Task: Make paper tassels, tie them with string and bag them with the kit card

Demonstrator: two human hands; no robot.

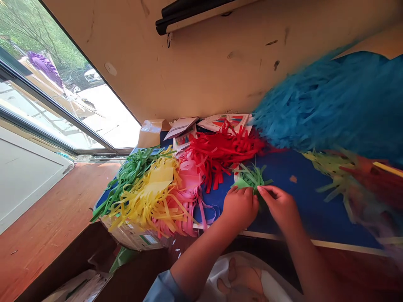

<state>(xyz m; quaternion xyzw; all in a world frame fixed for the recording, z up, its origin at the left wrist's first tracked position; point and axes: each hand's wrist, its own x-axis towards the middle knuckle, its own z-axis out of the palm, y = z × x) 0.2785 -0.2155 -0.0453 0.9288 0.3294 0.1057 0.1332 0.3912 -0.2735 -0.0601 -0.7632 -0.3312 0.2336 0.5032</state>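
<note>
A small green fringed paper lies over the blue tabletop, its cut strips pointing away from me. My left hand is closed on its near edge, with the fingers curled under and partly hidden. Just to the right, my right hand pinches the same green fringed paper between thumb and forefinger. Beyond it spreads a pile of red fringed paper. Left of my hands lie pink fringed paper, yellow fringed paper and a darker green fringed bundle, overlapping one another.
A large blue fringed mass rises at the right, above blurred yellow and red strips. Printed sheets lean by the wall. The blue table has a pale front edge. An open cardboard box stands below left, near a window.
</note>
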